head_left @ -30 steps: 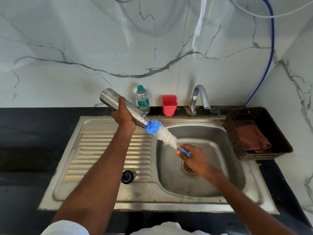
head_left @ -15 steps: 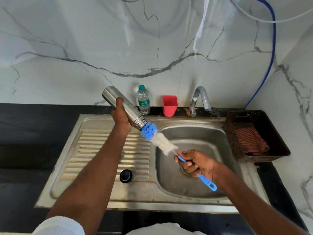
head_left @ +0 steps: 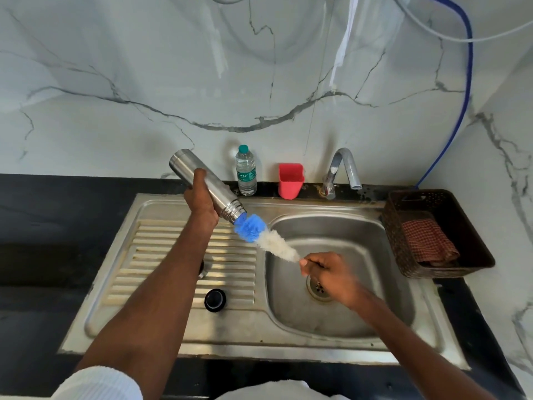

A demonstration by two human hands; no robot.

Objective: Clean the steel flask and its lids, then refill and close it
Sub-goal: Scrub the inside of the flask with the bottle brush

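Note:
My left hand [head_left: 202, 202] grips the steel flask [head_left: 215, 192], tilted with its open mouth pointing down and right over the sink. A bottle brush [head_left: 264, 236] with a blue tip and white bristles sits with its blue end at the flask's mouth. My right hand [head_left: 327, 272] grips the brush's handle just behind the bristles, above the basin; the handle is hidden in the hand. A black lid [head_left: 215, 299] lies on the ribbed drainboard [head_left: 161, 261]. A second lid [head_left: 202, 269] peeks out from behind my left forearm.
The steel sink basin [head_left: 383, 255] has a drain [head_left: 318, 290] and a tap [head_left: 343, 168] behind it. A plastic water bottle [head_left: 246, 171] and a red cup [head_left: 290, 181] stand by the wall. A dark basket [head_left: 461, 220] with a checked cloth [head_left: 427, 241] sits at the right.
My right hand has slid up the brush handle toward the bristles, hiding the blue handle. The blue brush end stays at the flask's mouth. The flask hardly moved.

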